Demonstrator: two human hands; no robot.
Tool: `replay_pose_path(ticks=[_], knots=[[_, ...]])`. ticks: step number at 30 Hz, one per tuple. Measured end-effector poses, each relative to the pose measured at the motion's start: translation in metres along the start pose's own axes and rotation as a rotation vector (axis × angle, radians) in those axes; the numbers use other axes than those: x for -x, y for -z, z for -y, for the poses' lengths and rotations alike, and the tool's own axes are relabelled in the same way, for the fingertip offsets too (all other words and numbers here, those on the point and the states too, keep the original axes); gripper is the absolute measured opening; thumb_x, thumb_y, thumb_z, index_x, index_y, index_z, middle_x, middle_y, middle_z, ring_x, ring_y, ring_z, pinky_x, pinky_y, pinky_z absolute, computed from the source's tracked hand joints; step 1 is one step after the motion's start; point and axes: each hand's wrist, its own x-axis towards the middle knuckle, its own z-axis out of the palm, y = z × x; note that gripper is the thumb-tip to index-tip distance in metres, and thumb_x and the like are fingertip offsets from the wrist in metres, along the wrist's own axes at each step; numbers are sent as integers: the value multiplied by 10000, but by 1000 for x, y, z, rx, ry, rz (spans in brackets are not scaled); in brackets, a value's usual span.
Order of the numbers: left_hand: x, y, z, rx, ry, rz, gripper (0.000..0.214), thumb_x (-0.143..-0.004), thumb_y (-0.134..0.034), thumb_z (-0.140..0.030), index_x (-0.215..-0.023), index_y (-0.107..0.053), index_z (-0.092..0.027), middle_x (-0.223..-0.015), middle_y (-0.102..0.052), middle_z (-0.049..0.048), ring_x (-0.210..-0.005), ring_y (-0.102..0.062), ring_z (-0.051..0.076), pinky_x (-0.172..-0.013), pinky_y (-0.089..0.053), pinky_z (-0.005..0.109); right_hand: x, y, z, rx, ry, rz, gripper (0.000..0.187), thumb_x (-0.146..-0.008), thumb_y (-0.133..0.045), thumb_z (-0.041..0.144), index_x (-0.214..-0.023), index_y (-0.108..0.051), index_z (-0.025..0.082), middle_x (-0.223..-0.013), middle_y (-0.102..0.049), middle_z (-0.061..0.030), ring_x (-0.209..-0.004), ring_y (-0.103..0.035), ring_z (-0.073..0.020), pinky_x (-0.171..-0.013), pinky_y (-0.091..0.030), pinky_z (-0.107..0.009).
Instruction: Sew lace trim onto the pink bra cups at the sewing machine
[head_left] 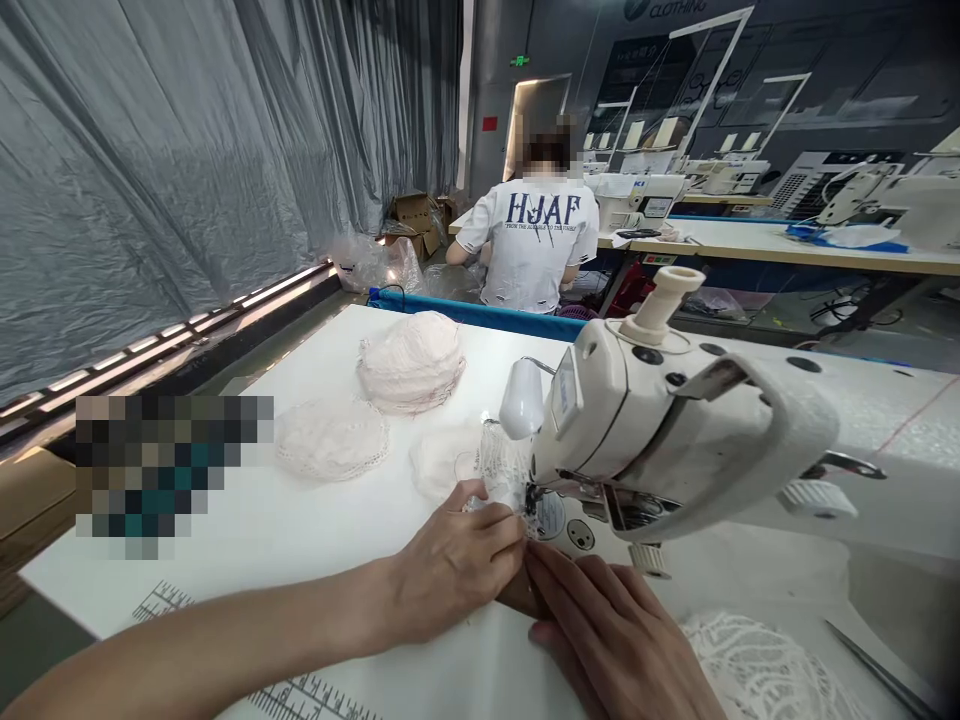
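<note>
A strip of white lace [501,462] lies under the needle area of a white sewing machine [600,400]. My left hand [461,555] is closed with bent fingers on the lace, just left of the presser foot [531,498]. Close beside it, my right hand [607,625] has its fingers pressed together, the tips at the near edge of the lace. Between the hands shows a small brownish patch [523,595] whose kind I cannot make out. Pale sheer fabric [439,462] spreads out left of the lace. My hands hide part of the work.
A stack of pale lace cups [412,360] and a flatter lace piece [330,438] rest on the white table [300,540]. More white lace [765,665] and tweezers [877,665] lie at the right. A co-worker [536,240] sits ahead, facing away.
</note>
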Motion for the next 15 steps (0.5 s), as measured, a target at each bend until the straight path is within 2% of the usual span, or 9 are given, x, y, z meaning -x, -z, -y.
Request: replay_pose_path(ticks=[3,9,15], knots=[[-1,-1,0,-10,15,8,223,-897,-386,-12,-929,-574,-128,-941,-639,47,-935,-547,140,-926,-315,371,3,-2,-2,32,8,22,404,-1002,-308,297,-1062,-653,97,-1059,-707,-103,-809,-616,-234,-654,-411,-340],[-3,-6,11,32,86,17,205,-925,-366,-75,-1015,-542,-126,-989,-637,37,-957,-558,128,-999,-239,395,11,-3,-6,84,15,117,374,-964,-407,304,-1207,-578,79,-1218,-628,-126,-930,-600,-256,-731,-431,-353],[-4,-13,18,29,105,13,235,-929,-363,-98,-1110,-507,-142,-1059,-629,53,-996,-569,142,-1021,-222,404,4,0,-9,67,57,75,377,-983,-360,315,-1143,-608,81,-1134,-668,-141,-836,-634,-219,-687,-453,-335]])
